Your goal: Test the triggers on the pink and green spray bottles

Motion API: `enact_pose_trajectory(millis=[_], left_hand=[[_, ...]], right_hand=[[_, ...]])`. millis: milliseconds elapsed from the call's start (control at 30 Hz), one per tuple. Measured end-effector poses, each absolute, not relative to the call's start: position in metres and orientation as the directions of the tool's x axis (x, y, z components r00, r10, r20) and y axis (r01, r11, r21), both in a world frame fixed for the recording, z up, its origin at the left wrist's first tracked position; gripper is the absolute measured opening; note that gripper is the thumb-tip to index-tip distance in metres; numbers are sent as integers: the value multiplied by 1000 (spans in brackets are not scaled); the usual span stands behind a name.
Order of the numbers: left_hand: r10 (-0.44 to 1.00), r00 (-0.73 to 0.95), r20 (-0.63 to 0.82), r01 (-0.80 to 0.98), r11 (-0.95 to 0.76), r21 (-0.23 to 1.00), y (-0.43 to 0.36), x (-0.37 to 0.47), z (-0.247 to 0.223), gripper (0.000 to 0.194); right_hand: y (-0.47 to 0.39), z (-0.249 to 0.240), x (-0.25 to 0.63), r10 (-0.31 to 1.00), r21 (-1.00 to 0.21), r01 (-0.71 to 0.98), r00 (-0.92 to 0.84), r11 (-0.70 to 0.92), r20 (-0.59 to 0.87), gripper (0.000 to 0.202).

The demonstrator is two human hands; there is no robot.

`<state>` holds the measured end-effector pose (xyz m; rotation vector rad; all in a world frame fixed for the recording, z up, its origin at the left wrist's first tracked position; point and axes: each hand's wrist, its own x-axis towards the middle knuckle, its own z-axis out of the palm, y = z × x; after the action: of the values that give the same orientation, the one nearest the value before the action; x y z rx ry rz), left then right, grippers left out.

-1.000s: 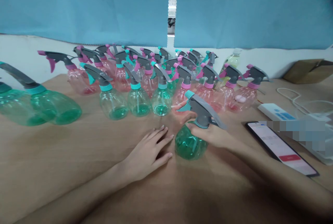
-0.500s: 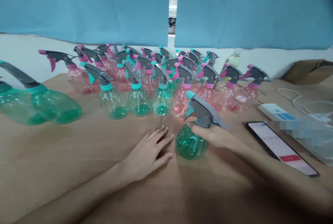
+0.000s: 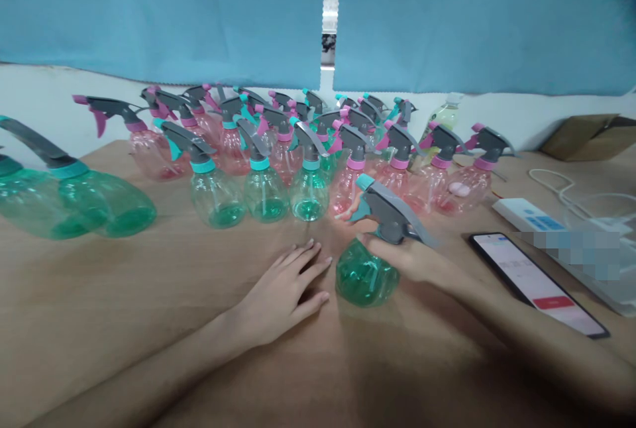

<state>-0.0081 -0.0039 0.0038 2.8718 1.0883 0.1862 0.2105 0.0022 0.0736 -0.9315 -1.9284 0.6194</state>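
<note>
My left hand (image 3: 285, 292) lies flat on the wooden table (image 3: 223, 375), fingers spread, holding nothing. Just right of its fingertips is a green spray bottle (image 3: 368, 275) with a grey and teal spray head. My right hand (image 3: 397, 252) is wrapped round this bottle's neck, with fingers at the trigger. The bottle stands nearly upright, its spout facing left. Behind it are a clear green bottle with a teal collar (image 3: 309, 193) and a pink bottle with a pink collar (image 3: 342, 193).
Several more green and pink spray bottles crowd the back, two green ones (image 3: 109, 199) at the left. On the right lie a phone (image 3: 536, 282), a white power strip (image 3: 527, 213), a cable (image 3: 556, 179) and a brown box (image 3: 586, 136). Blue cloth (image 3: 163, 17) hangs behind.
My right hand's fingers have shifted slightly at the trigger, and the held green bottle has moved very slightly. My left hand has not moved.
</note>
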Motion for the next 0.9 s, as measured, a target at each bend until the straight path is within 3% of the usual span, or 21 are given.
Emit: enact_pose_trajectory(millis=[333, 900], left_hand=[[665, 741, 97, 654, -747, 121, -4, -8, 6, 54], [667, 741, 85, 656, -745, 123, -5, -8, 6, 54]], right_hand=[[3, 59, 214, 837, -823, 242, -351, 515, 420, 54], [6, 56, 216, 830, -830, 215, -369, 514, 419, 60]])
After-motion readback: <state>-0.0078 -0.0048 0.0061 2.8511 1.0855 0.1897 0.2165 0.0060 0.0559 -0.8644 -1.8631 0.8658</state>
